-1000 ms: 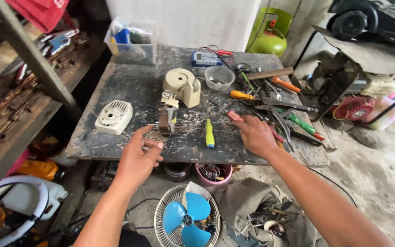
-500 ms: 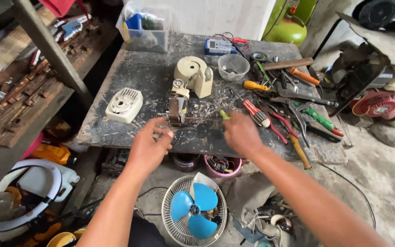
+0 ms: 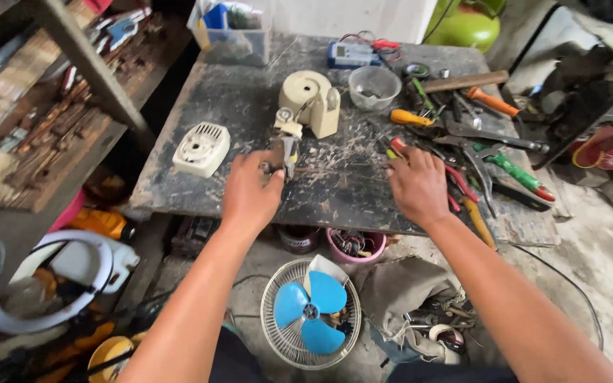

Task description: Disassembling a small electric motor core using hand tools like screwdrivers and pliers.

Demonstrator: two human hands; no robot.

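Small fan motor [image 3: 283,152], dull metal with a shaft end showing, sits near the front-centre of the workbench [image 3: 335,191]. Left hand [image 3: 250,191] grips its near side, fingers curled around it. Cream motor housing [image 3: 311,101] stands just beyond at 12 o'clock; cream vented cover [image 3: 201,149] lies at 9 o'clock. Right hand [image 3: 418,186], palm down and fingers loosely spread, rests on red-handled pliers [image 3: 455,186] at 3 o'clock. Bench top is dark, scratched, littered with shavings. Below at 6 o'clock: blue-bladed fan [image 3: 311,312] on the concrete floor.
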